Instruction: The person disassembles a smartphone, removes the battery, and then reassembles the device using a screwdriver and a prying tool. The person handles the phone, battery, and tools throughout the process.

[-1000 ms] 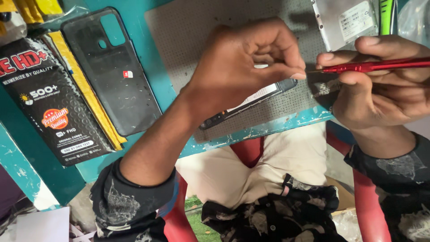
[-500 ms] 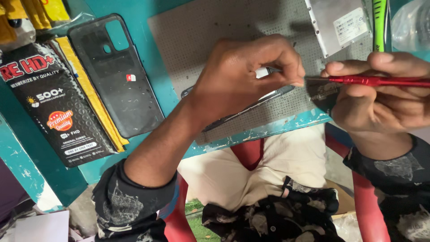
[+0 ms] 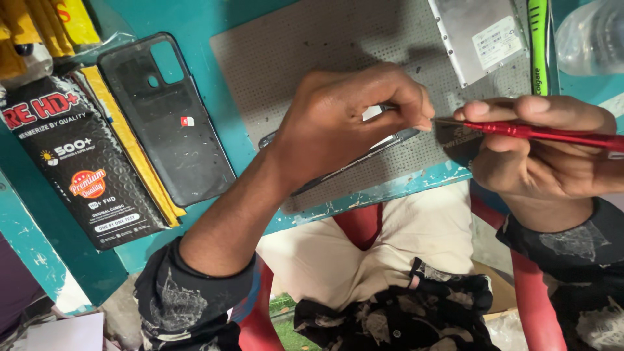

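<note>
A: On the teal table (image 3: pixel 221 19), what?

B: Grey perforated mat (image 3: pixel 305 58) as landmark. Left of it, a black packet (image 3: pixel 71 162), then a dark phone back cover (image 3: pixel 166 123). At its far right corner, a silver metal plate (image 3: pixel 478 36).

A: And the hands?

B: Left hand (image 3: pixel 344 123), over the mat's near edge, fingers curled shut on a thin phone (image 3: pixel 344 162) tilted on edge. Right hand (image 3: pixel 539 156), just off the mat's right edge, closed around a red screwdriver (image 3: pixel 552 134), tip at the phone's end.
</note>
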